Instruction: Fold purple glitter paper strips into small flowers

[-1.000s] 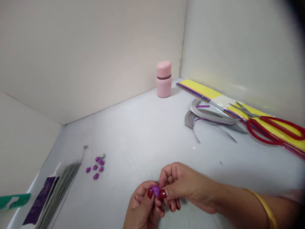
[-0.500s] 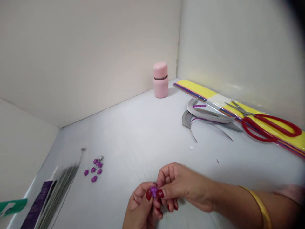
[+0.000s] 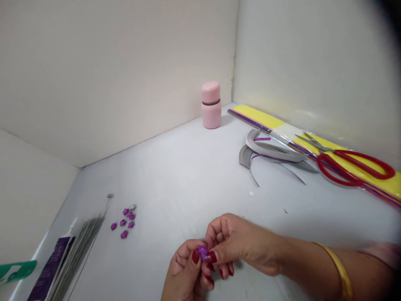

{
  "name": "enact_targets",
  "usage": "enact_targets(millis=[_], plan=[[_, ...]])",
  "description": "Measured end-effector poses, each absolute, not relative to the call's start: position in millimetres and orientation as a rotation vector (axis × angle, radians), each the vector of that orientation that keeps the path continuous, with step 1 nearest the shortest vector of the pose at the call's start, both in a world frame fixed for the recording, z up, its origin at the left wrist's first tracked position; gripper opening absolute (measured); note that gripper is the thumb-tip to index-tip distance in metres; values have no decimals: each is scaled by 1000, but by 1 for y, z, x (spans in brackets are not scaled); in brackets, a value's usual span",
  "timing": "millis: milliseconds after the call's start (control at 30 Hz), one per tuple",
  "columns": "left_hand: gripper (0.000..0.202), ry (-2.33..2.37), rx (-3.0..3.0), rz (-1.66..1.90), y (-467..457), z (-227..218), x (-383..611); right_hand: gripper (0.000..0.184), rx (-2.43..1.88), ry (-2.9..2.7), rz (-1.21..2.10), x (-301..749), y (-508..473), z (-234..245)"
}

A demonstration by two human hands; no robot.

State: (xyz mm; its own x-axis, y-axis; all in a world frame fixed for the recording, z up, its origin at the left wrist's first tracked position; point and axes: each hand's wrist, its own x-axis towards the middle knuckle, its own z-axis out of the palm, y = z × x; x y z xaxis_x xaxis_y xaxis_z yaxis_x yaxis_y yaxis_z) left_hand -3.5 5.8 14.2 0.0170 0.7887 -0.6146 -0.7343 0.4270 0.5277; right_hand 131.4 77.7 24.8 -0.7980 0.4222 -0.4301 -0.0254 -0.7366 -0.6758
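A small glittery purple paper star (image 3: 202, 252) is pinched between my two hands at the bottom middle. My left hand (image 3: 184, 269) grips it from the left with thumb and finger. From the right, the thumb and fingers of my right hand (image 3: 233, 246) press on it too; part of the star is hidden behind the fingertips. Several more purple paper stars (image 3: 124, 234) lie in a loose group on the table to the left, beside a small silver piece (image 3: 133, 207).
Grey wires (image 3: 78, 251) and a purple tube (image 3: 52, 265) lie at the lower left, near a green item (image 3: 19, 271). Curled grey and purple strips (image 3: 275, 152), red-handled scissors (image 3: 351, 163) and a yellow paper pack (image 3: 258, 117) sit at right. A pink flask (image 3: 211, 106) stands behind.
Both hands stay in almost the same place. The star has turned or shifted very slightly between the fingertips. Nothing else has visibly moved on the table.
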Motion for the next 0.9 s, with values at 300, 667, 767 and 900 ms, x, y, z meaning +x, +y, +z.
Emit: enact_targets(millis=[300,667,767,900], plan=[[28,1007,73,1184,6,15,-3,27,-864,-984,2605,131,80,23],[26,1049,138,1235,5,14,0,27,-883,-981,2545,131,77,23],[28,1042,122,1228,6,14,-1,28,-881,-1013,2559,132,78,24],[28,1031,94,1210,6,14,-3,29,-866,-1003,2571,132,78,24]])
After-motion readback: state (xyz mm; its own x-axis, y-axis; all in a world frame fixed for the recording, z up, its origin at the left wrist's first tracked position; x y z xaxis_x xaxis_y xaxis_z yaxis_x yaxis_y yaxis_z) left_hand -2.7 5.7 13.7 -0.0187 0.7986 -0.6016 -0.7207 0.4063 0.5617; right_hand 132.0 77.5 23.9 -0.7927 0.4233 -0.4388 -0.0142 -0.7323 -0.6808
